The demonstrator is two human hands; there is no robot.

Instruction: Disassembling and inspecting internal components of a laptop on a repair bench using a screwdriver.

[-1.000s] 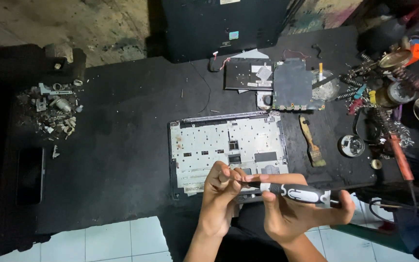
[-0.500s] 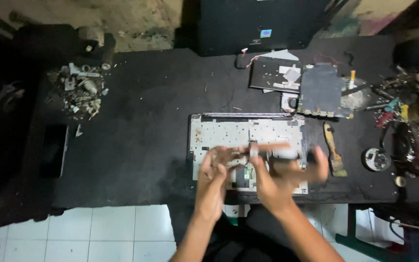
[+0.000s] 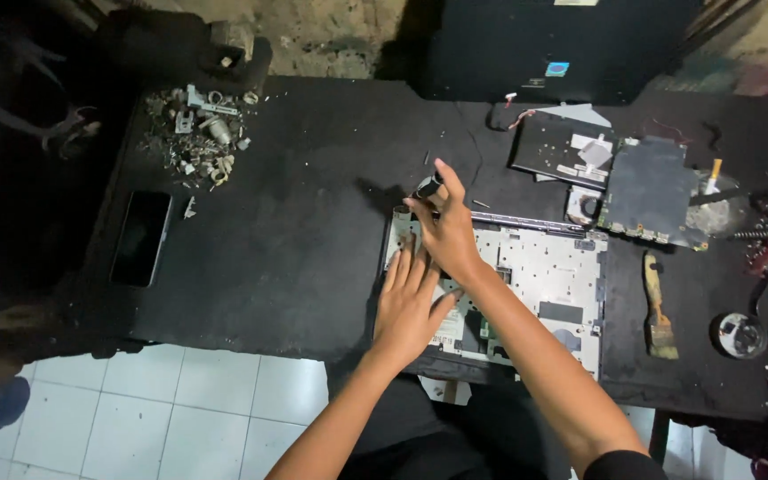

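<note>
The right hand [image 3: 448, 233] covers most of a dark screwdriver [image 3: 428, 187]; only its handle end shows above the fingers, which are closed around it. The left hand [image 3: 409, 302] lies flat and open, holding nothing, pressing the laptop chassis [image 3: 544, 276] directly beneath it. The chassis extends rightward from both hands.

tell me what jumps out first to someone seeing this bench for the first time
Mid-table, the pale opened laptop shell stands out against the black table; the left hand lies flat on it while the right hand works a dark screwdriver at its far left corner. Next, the pile of scrap metal bits at far left and the circuit board at far right.
</note>
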